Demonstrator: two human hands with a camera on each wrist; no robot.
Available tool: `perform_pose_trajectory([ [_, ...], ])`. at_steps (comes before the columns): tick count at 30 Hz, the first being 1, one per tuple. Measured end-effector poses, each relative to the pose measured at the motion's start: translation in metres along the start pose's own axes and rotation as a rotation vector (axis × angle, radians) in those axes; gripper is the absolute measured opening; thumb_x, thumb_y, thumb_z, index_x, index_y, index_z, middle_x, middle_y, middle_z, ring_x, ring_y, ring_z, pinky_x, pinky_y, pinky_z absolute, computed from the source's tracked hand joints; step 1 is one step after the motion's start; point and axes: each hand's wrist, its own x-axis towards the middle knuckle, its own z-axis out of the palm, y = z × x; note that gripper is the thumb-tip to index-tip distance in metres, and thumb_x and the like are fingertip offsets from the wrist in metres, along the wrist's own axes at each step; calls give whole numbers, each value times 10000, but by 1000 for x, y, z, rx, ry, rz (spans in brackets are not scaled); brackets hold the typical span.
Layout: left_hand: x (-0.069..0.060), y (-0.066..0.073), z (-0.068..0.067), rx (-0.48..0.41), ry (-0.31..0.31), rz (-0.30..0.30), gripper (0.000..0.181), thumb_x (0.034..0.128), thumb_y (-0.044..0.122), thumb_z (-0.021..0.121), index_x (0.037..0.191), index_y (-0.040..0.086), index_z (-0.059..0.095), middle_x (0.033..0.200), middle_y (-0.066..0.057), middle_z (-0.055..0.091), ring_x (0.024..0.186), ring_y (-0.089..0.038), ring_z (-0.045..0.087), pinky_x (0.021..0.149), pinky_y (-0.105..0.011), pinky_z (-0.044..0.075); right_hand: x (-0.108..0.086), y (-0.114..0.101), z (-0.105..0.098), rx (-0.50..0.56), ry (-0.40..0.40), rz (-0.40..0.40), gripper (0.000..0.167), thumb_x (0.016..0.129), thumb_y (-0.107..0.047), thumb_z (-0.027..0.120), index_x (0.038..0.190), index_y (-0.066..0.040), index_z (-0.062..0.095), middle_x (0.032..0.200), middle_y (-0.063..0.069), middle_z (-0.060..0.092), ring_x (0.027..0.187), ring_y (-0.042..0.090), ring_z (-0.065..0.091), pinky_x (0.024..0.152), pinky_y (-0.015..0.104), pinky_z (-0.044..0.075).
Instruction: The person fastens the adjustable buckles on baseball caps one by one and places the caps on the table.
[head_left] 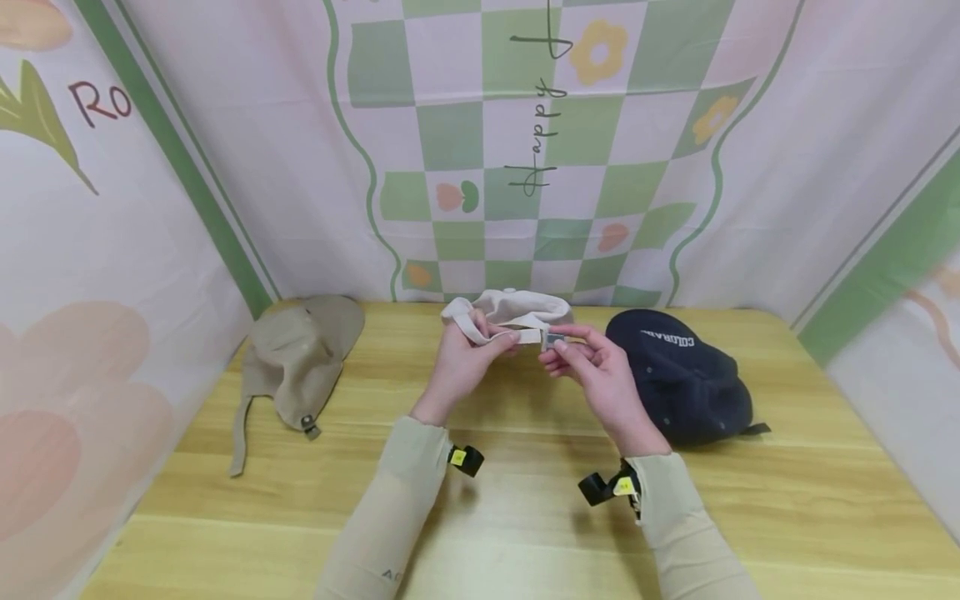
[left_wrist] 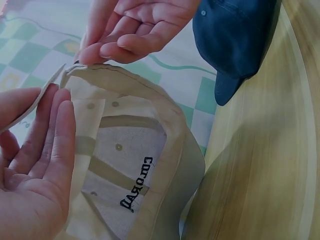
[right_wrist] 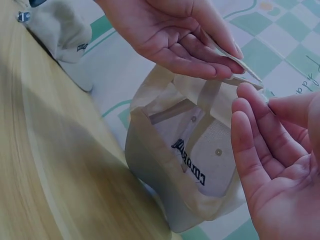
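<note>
A cream cap [head_left: 525, 305] is held above the table's far side, its inside facing the wrists in the left wrist view [left_wrist: 132, 145]. The left hand [head_left: 462, 360] pinches the cap's strap [head_left: 529, 336] near its free end, between thumb and fingers. At the metal buckle [head_left: 553, 340], the right hand [head_left: 592, 367] pinches with thumb and index finger. The strap end meets the buckle; whether it passes through cannot be told. In the right wrist view the left hand [right_wrist: 175, 40] and right hand [right_wrist: 280, 150] nearly touch over the cap's rim.
A khaki cap [head_left: 288, 358] lies on the wooden table [head_left: 525, 517] at the left, its strap trailing toward the near side. A navy cap [head_left: 682, 383] lies close by the right hand. Patterned cloth [head_left: 450, 142] hangs behind the table and along both sides.
</note>
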Motion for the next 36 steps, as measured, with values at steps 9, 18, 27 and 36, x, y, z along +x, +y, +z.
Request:
perform_pose_trajectory([
  [9, 0, -5, 0, 75, -6, 36, 469, 851, -73, 788, 714, 76, 365, 873, -175, 748, 877, -265, 736, 704, -262, 552, -1, 4, 2, 73, -38, -5, 268, 1063, -113, 563, 1279, 45, 576, 932, 128, 733, 861, 200, 707, 777, 319, 594],
  [18, -1, -3, 1, 170, 42, 17, 494, 823, -9, 839, 688, 97, 376, 851, -124, 756, 836, -197, 729, 605, -229, 455, -2, 4, 4, 38, -31, -15, 265, 1057, -116, 578, 1276, 32, 593, 935, 140, 734, 893, 289, 705, 791, 341, 595],
  [27, -1, -2, 3, 237, 89, 9, 504, 784, 35, 871, 661, 106, 388, 792, -66, 747, 798, -204, 731, 603, -242, 482, -1, 6, 6, 18, -25, -19, 291, 1052, -89, 578, 1279, 94, 568, 928, 151, 736, 892, 322, 708, 774, 331, 596],
  [36, -1, -3, 3, 244, 74, 17, 507, 776, -7, 864, 659, 99, 382, 775, -82, 733, 781, -207, 735, 605, -256, 518, -2, 4, 8, 6, -20, 0, 309, 1055, -95, 575, 1295, 98, 556, 931, 152, 732, 865, 245, 711, 764, 317, 592],
])
